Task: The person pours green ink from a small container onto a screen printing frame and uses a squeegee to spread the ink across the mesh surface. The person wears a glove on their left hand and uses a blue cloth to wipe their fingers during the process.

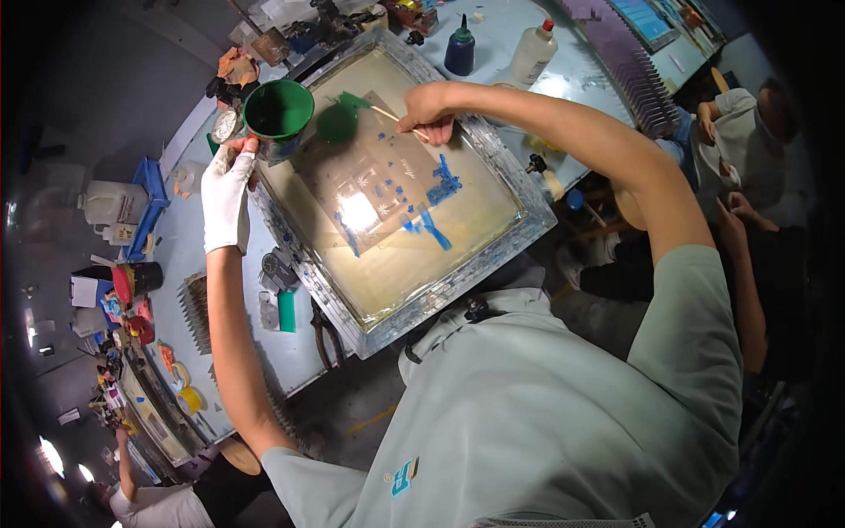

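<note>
A printing screen (515, 180) in a taped, ink-marked frame lies in front of me, with blue patches (444, 180) on its mesh. My left hand (227, 201), in a white glove, is closed on the rim of a cup (279, 110) coated green inside, tilted over the screen's far left side. My right hand (429, 113), bare, grips a thin pale stick (385, 113) in bent fingers. Green ink covers the stick's far end. Beside that end, a round pool of green ink (336, 125) sits on the mesh, right of the cup.
At the back stand a dark squeeze bottle (459, 51) and a white bottle (533, 57) with a red cap. White jugs (114, 204) and a blue tray (150, 207) are at left. One person (744, 145) is at right; another (167, 502) is at lower left.
</note>
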`<act>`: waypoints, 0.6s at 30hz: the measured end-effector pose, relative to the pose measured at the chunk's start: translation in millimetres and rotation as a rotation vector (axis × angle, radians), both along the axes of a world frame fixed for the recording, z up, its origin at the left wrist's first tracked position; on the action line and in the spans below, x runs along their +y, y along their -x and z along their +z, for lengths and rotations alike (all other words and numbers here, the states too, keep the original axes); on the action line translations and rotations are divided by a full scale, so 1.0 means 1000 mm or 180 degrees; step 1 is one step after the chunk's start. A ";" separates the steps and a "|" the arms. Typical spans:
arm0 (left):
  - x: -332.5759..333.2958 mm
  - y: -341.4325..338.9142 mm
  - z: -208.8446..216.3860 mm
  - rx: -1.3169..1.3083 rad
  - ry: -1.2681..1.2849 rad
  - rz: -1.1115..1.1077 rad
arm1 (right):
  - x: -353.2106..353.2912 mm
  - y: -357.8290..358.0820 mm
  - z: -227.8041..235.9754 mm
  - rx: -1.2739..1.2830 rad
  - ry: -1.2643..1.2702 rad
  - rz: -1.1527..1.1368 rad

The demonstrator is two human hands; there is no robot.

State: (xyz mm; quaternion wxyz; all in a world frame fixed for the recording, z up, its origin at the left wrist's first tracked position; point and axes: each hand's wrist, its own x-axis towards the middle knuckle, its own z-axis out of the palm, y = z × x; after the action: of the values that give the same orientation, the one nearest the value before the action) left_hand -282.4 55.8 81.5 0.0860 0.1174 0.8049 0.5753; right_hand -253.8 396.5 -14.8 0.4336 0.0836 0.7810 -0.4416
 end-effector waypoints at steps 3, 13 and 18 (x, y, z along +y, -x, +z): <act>0.001 0.000 -0.001 0.0001 0.0015 -0.0015 | 0.001 -0.002 0.001 0.0287 -0.0197 0.0089; -0.004 -0.002 0.000 -0.0023 -0.0102 -0.0062 | -0.002 -0.021 0.029 0.0743 -0.0347 0.0377; -0.003 0.000 -0.002 0.0050 -0.0087 -0.0098 | 0.010 -0.047 0.038 0.0775 0.0058 0.0418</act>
State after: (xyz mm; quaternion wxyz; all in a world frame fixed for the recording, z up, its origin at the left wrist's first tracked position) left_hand -282.8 52.4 79.6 0.0869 0.1354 0.7957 0.5839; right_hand -207.2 406.4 23.1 0.3644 -0.0259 0.8276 -0.4262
